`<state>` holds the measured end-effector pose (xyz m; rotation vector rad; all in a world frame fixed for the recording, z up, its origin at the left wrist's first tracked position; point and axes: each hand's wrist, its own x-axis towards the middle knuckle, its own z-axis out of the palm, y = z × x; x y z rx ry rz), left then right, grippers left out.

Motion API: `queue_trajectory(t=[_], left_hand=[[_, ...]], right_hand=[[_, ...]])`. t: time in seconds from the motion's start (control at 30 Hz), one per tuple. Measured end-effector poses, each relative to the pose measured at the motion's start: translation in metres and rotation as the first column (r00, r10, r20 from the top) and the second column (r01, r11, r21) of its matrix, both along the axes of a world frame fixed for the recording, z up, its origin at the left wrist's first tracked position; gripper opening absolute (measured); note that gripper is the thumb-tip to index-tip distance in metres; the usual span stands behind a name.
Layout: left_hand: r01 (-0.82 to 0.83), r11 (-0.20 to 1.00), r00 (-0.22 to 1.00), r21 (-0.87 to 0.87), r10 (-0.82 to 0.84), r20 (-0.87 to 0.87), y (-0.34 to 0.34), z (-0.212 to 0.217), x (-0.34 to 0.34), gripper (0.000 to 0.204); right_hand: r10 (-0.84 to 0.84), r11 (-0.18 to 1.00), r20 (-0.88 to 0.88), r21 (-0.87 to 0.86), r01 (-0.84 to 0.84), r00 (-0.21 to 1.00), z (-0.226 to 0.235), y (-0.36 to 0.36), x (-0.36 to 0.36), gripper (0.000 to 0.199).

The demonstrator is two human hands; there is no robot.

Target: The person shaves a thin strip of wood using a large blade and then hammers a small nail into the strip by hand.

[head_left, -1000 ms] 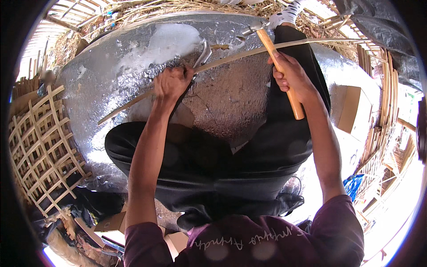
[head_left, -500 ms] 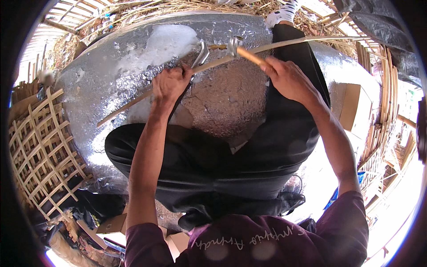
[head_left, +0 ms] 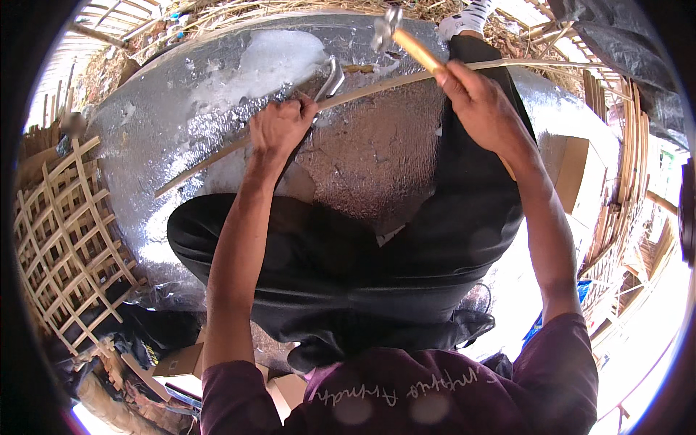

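Observation:
My left hand (head_left: 283, 127) is closed around a long bamboo strip (head_left: 391, 83) and a bent, shiny metal blade (head_left: 332, 81). The blade juts out past my fingers, at the strip's far side; its grip is hidden in my fist. The strip slants across my lap, its low end at left and its far end at upper right, passing over my right leg. In my right hand (head_left: 478, 101) is a hammer (head_left: 417, 51), held by its wooden handle. Its metal head is raised beyond the strip, apart from the blade.
Silvery foil sheeting (head_left: 167, 101) lies beneath my crossed legs. A woven bamboo lattice (head_left: 72, 239) stands at left, and a cardboard box (head_left: 573, 174) at right. Split bamboo (head_left: 634, 145) lines the right side. Straw (head_left: 217, 22) lies along the far edge, near my socked foot (head_left: 467, 18).
My right hand has lifted the hammer up and away, so its head has moved off from beside the blade. My left hand keeps its grip, with the strip and blade shifted only slightly.

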<state>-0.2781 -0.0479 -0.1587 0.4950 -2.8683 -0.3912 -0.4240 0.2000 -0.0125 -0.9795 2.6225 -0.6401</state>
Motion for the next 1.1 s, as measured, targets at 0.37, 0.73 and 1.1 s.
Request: queue_trajectory(t=[0.37,0.73,1.1], left_hand=[[-0.019,0.996,0.996,-0.092,0.011,-0.091,0.000,-0.010,0.003,0.038],[0.014,0.991,0.985,-0.135,-0.037,-0.169,-0.003,-0.019,0.005,0.038],[-0.004,0.989,0.988,-0.148,-0.019,-0.153,-0.002,-0.021,-0.005,0.036]], right_hand=[[-0.344,0.884,0.621,-0.039,0.466,0.705,0.022,-0.005,0.004,0.037],[-0.070,0.996,0.122,-0.038,0.075,0.990,0.006,0.008,0.016,0.026],[-0.039,0.998,0.221,0.051,0.028,0.974,0.009,0.005,-0.002,0.031]])
